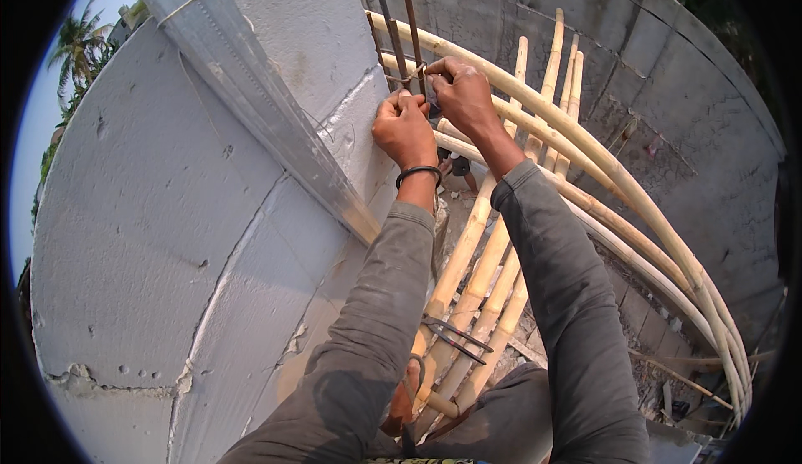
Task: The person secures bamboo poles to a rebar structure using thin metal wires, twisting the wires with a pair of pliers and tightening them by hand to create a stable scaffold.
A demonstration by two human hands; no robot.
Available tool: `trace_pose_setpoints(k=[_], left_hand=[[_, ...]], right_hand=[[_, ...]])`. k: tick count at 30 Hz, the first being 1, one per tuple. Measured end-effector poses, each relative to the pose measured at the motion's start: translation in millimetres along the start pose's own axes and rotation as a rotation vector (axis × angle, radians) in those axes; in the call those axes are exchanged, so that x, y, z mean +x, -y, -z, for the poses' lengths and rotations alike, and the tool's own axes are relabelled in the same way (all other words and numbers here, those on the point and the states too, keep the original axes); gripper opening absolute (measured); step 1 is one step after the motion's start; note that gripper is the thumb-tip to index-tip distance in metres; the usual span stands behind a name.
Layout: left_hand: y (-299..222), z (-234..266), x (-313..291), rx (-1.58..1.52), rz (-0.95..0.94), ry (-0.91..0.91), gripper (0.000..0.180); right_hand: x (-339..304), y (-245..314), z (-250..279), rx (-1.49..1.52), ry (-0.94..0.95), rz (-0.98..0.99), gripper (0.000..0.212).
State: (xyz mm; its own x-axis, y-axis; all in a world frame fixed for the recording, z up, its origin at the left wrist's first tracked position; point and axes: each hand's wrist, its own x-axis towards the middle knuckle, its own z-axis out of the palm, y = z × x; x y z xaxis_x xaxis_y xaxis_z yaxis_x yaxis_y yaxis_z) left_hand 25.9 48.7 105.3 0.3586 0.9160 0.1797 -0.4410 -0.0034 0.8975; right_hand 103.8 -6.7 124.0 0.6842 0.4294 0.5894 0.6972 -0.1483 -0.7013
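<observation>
My left hand (pixel 403 130), with a black band at its wrist, is closed in a pinch low on the upright steel rebars (pixel 408 13). Just right of it and a little higher, my right hand (pixel 462 95) pinches too. Between the fingertips a thin tie wire (pixel 413 73) runs round the rebars; its ends are hidden by my fingers. A pair of dark-handled pincers (pixel 458 339) lies across the bamboo poles (pixel 484 276) below my forearms.
A light grey block wall (pixel 159 205) fills the left, with a metal channel (pixel 259 105) leaning along it. Long curved bamboo poles (pixel 585 147) cross on the right before a grey concrete wall (pixel 710 121). Rubble lies far below, where part of another person (pixel 461 167) shows.
</observation>
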Motion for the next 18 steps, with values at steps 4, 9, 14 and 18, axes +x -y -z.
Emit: trace_pose_setpoints(k=[4,9,14,18], left_hand=[[-2.9,1.8,-1.3,-0.066,0.019,0.026,0.018],[-1.6,4.2,1.1,-0.065,-0.04,0.061,0.019],[3.9,4.3,3.2,0.016,-0.099,0.05,0.019],[9.7,7.4,8.6,0.299,-0.249,-0.004,0.016]], right_hand=[[-12.2,0.7,3.5,0.334,0.125,-0.127,0.018],[-11.0,-1.6,12.5,0.397,0.237,-0.213,0.018],[-4.2,-0.2,2.4,0.116,0.075,-0.073,0.02],[-7.9,4.2,-5.3,0.04,-0.083,0.036,0.019]])
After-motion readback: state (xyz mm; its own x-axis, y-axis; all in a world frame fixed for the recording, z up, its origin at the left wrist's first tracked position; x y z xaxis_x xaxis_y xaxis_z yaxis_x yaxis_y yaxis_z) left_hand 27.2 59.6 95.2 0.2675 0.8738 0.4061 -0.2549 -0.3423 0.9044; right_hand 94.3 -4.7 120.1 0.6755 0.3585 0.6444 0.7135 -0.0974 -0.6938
